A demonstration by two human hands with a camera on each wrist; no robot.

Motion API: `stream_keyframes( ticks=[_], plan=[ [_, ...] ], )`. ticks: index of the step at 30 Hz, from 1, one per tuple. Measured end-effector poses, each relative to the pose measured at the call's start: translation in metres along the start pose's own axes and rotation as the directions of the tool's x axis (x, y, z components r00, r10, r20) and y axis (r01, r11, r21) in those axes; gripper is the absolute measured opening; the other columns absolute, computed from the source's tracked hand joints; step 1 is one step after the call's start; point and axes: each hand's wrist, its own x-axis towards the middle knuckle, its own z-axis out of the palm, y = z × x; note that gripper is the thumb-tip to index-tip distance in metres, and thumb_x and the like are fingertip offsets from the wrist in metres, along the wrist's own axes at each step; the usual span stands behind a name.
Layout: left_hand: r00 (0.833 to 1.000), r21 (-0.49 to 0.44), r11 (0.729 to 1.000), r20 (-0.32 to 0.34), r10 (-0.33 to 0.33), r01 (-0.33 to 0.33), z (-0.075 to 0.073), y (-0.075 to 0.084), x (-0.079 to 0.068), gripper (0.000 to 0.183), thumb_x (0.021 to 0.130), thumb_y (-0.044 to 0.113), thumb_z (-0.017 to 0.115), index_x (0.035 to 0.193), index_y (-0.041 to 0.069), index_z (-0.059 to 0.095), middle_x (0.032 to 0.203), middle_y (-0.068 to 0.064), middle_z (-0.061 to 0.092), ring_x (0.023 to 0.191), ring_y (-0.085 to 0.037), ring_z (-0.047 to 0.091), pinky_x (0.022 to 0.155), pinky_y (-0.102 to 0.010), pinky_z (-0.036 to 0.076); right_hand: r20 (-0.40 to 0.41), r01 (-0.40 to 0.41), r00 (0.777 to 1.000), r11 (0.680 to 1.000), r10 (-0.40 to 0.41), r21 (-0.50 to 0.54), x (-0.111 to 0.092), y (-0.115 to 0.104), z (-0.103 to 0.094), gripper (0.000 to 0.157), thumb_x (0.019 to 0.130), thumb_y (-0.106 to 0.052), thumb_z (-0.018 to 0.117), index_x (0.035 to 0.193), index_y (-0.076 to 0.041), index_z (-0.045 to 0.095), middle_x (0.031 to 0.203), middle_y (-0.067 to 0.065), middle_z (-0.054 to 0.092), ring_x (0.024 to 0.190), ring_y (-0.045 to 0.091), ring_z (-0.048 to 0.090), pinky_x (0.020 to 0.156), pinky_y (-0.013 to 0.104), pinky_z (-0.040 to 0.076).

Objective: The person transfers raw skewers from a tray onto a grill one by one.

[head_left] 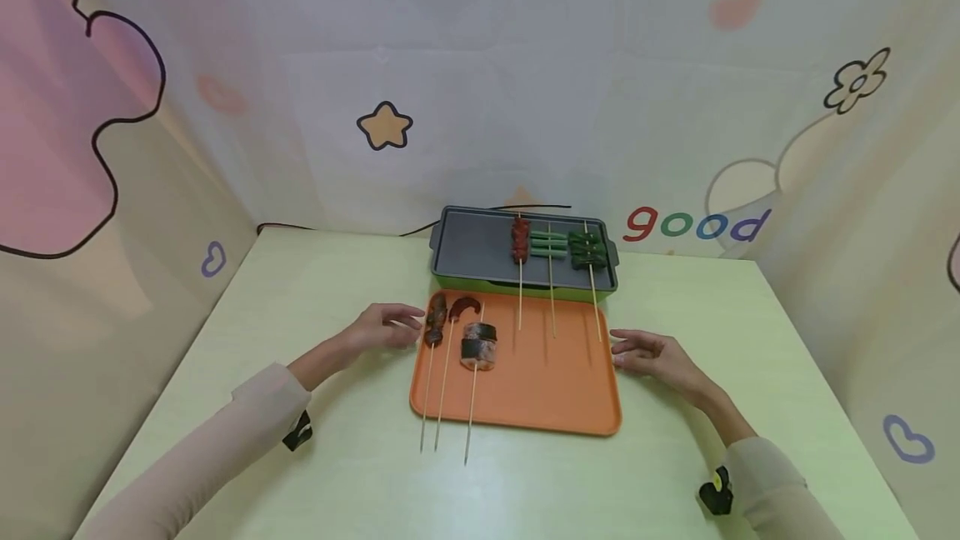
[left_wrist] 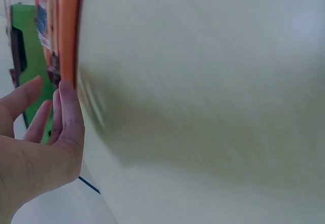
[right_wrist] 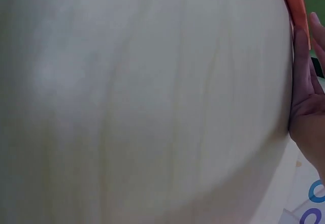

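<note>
An orange tray [head_left: 540, 402] lies on the table, with my left hand [head_left: 382, 327] at its left edge and my right hand [head_left: 660, 363] at its right edge. Both hands have relaxed, extended fingers, the fingertips right at the rim. In the left wrist view, the left fingers [left_wrist: 70, 107] reach the tray's side. On the tray's left half lie a dark meat skewer [head_left: 435, 322], a skewer with a curled reddish-brown piece [head_left: 467, 305] and a skewer of rolls with black bands [head_left: 478, 348]. Their sticks overhang the front edge.
Behind the tray stands a green grill with a dark plate [head_left: 472, 244]. On its right half lie a red meat skewer [head_left: 520, 242], a green bean-like skewer [head_left: 549, 243] and a leafy green skewer [head_left: 588, 250], their sticks extending over the tray. Patterned cloth [head_left: 480, 107] encloses the table.
</note>
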Motion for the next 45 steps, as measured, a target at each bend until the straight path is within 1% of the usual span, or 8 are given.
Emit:
stream_keyframes(
  ticks=[3, 7, 11, 19, 23, 28, 33, 45],
  plan=[
    [1.0, -0.016, 1.0, 0.009, 0.004, -0.004, 0.006, 0.0, -0.02, 0.047, 0.097, 0.01, 0.066, 0.141, -0.005, 0.056, 0.124, -0.023, 0.066, 0.098, -0.014, 0.071, 0.088, -0.036, 0.062, 0.0, -0.008, 1.0, 0.999, 0.008, -0.04, -0.001, -0.002, 0.002, 0.058, 0.099, -0.018, 0.069, 0.15, 0.002, 0.048, 0.13, 0.028, 0.064, 0.097, 0.002, 0.07, 0.083, 0.021, 0.059],
    [0.999, -0.039, 0.998, 0.01, -0.042, 0.042, 0.02, -0.006, -0.046, 0.044, 0.097, 0.011, 0.068, 0.138, -0.003, 0.059, 0.114, -0.016, 0.07, 0.092, -0.015, 0.072, 0.08, -0.033, 0.063, 0.007, -0.006, 1.0, 0.999, 0.007, -0.051, -0.001, -0.002, 0.003, 0.058, 0.098, -0.018, 0.07, 0.149, 0.001, 0.049, 0.13, 0.028, 0.064, 0.097, 0.003, 0.07, 0.083, 0.02, 0.058],
    [0.998, -0.11, 0.992, 0.01, -0.069, 0.07, 0.036, -0.012, -0.069, 0.047, 0.097, 0.009, 0.068, 0.141, -0.001, 0.057, 0.108, -0.013, 0.071, 0.087, -0.017, 0.072, 0.074, -0.032, 0.063, 0.014, -0.002, 1.0, 0.999, 0.003, -0.053, -0.001, -0.002, 0.003, 0.059, 0.098, -0.018, 0.07, 0.149, 0.001, 0.049, 0.129, 0.027, 0.064, 0.098, 0.003, 0.07, 0.084, 0.02, 0.058],
    [0.994, -0.209, 0.972, -0.002, -0.113, 0.11, 0.06, -0.013, -0.097, 0.054, 0.096, 0.008, 0.069, 0.146, -0.002, 0.05, 0.1, -0.008, 0.076, 0.08, -0.016, 0.072, 0.068, -0.028, 0.062, 0.014, -0.008, 1.0, 0.999, 0.009, -0.049, -0.001, -0.001, 0.003, 0.058, 0.098, -0.017, 0.07, 0.149, 0.002, 0.049, 0.128, 0.027, 0.065, 0.097, 0.003, 0.07, 0.083, 0.021, 0.058],
    [0.99, -0.233, 0.962, 0.028, -0.138, 0.14, 0.069, -0.011, -0.102, 0.06, 0.096, 0.011, 0.071, 0.149, -0.002, 0.046, 0.106, -0.01, 0.077, 0.084, -0.016, 0.075, 0.071, -0.029, 0.063, 0.008, -0.015, 1.0, 0.999, 0.015, -0.05, 0.001, -0.003, 0.003, 0.059, 0.097, -0.017, 0.071, 0.149, 0.002, 0.049, 0.128, 0.026, 0.065, 0.096, 0.004, 0.07, 0.082, 0.021, 0.058],
    [0.99, -0.249, 0.958, 0.049, -0.132, 0.14, 0.077, -0.012, -0.1, 0.069, 0.094, 0.009, 0.072, 0.152, -0.005, 0.039, 0.112, -0.016, 0.076, 0.09, -0.017, 0.076, 0.076, -0.032, 0.064, 0.007, -0.007, 1.0, 0.999, 0.007, -0.047, 0.001, -0.004, 0.003, 0.058, 0.097, -0.016, 0.07, 0.149, 0.002, 0.049, 0.129, 0.028, 0.065, 0.097, 0.003, 0.07, 0.083, 0.021, 0.058],
    [0.989, -0.284, 0.948, 0.078, -0.123, 0.14, 0.082, -0.012, -0.098, 0.071, 0.094, 0.005, 0.07, 0.152, -0.011, 0.035, 0.109, -0.014, 0.077, 0.091, -0.017, 0.076, 0.08, -0.033, 0.064, -0.009, -0.011, 1.0, 0.998, 0.011, -0.055, 0.0, -0.004, 0.007, 0.057, 0.097, -0.017, 0.071, 0.147, 0.002, 0.051, 0.126, 0.021, 0.069, 0.096, 0.003, 0.07, 0.081, 0.021, 0.058],
    [0.984, -0.365, 0.913, 0.065, -0.168, 0.18, 0.078, -0.011, -0.101, 0.056, 0.092, -0.001, 0.071, 0.142, -0.014, 0.048, 0.098, 0.0, 0.075, 0.091, -0.013, 0.075, 0.085, -0.031, 0.063, -0.022, -0.029, 0.999, 0.998, 0.027, -0.063, -0.002, -0.005, 0.009, 0.057, 0.097, -0.016, 0.07, 0.148, 0.002, 0.051, 0.128, 0.024, 0.067, 0.095, 0.003, 0.07, 0.081, 0.021, 0.057]
  ],
)
